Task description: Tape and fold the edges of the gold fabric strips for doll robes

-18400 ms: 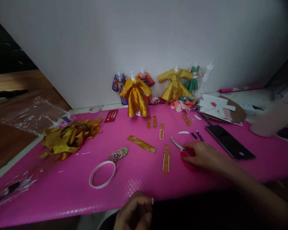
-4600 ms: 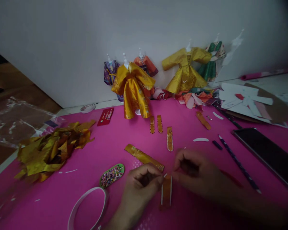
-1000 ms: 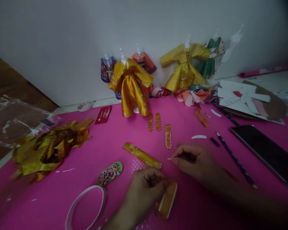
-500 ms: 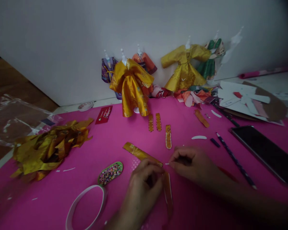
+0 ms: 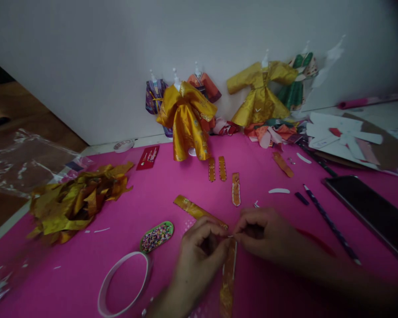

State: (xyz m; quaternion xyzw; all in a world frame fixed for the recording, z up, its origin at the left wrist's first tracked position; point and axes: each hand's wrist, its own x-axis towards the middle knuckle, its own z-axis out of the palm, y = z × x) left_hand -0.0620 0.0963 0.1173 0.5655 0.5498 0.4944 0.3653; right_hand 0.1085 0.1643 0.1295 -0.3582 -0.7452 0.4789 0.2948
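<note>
My left hand is closed, thumb and fingers pinching the upper end of a gold fabric strip that hangs toward me, with a thin white edging. My right hand pinches a tiny white strip, its fingertips close beside the left ones at the top of the fabric. Behind my left fingers lies another gold strip, set diagonally on the pink mat. Farther back is a short gold tab edged in white, and two dark-edged tabs lie beside it.
A green bead dish, a white ring and crumpled gold fabric lie left. On the right are a pencil, a phone and paper pieces. Small dressed stands, one in a gold robe, line the wall.
My right hand has brought the tiny white strip to my left fingertips, at the end of the gold strip. The whole view has shifted slightly.
</note>
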